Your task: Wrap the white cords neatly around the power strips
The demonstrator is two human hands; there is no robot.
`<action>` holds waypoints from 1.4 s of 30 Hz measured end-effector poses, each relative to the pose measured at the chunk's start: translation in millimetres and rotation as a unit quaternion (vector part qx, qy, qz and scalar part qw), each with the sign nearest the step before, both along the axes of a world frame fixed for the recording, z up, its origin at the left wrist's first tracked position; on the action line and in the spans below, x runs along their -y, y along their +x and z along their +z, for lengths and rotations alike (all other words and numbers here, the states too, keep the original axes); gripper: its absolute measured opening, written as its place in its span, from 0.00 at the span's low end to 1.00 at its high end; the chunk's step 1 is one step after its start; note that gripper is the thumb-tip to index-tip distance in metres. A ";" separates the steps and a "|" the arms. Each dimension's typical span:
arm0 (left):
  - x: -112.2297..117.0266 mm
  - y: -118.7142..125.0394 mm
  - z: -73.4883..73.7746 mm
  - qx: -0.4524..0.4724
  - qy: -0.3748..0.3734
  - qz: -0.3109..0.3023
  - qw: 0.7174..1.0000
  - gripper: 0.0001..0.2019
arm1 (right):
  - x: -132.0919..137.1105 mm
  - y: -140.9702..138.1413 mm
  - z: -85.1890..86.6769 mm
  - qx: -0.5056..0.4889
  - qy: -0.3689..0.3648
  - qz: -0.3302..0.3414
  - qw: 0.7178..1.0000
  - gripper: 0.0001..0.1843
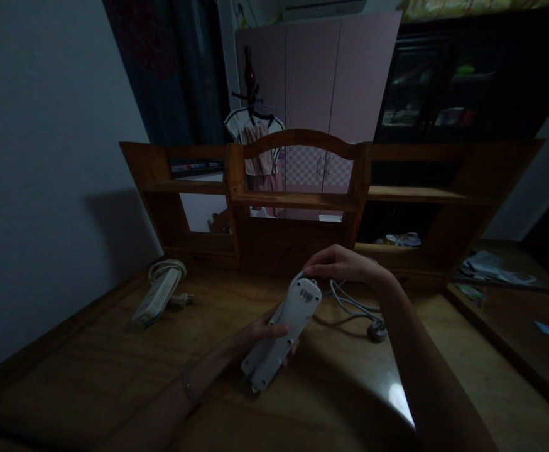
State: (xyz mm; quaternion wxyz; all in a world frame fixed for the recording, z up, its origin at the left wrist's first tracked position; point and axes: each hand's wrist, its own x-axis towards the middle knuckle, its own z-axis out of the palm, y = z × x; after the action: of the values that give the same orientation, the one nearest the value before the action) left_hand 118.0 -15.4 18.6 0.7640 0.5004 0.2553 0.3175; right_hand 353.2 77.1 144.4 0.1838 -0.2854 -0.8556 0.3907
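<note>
The left hand (pixel 267 329), in the head view, is closed around the middle of a white power strip (pixel 298 314), thumb across its labelled underside and fingers wrapped beneath. The right hand (pixel 343 262) has its fingers drawn nearly together at the strip's far end and seems to pinch the grey cord (pixel 297 278) there; the exact contact is too dim to be sure of.

The strip is held tilted in front of the middle section of the wooden shelf (pixel 298 199). Loose loops of cord lie in front of the shelf's right half, with the plug (pixel 377 330) nearer the person. In front of the shelf's left end rests a second power strip (pixel 159 292), its cord bundled at one end.

The step in hand looks like guiding cord along the strip. To do it well, the left grip should be firm enough that a pull from the right does not twist the strip. The right fingers would do best to lead the cord in a wide curve at the strip's end, under light tension, avoiding a sharp kink. The loops before the shelf's right half could snag, so they are best fed out slowly.
</note>
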 end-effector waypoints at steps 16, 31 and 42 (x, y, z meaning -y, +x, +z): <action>-31.3 -5.0 -10.3 0.083 0.007 0.318 0.945 0.19 | -14.0 -38.9 -39.4 0.072 0.194 -0.145 0.968 0.23; -16.9 -8.8 2.0 0.044 0.083 0.229 0.969 0.14 | -11.2 -44.8 -46.7 0.209 0.187 -0.164 0.946 0.19; -33.9 -12.8 -4.5 0.051 0.046 0.370 0.927 0.30 | 9.6 -36.5 -16.6 0.197 0.281 -0.240 0.908 0.20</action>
State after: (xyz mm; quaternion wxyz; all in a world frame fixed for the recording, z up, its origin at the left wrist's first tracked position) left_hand 105.3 18.5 14.1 0.5804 0.3885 0.3679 0.6139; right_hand 316.7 67.5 127.8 0.1722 -0.4897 -0.8546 0.0138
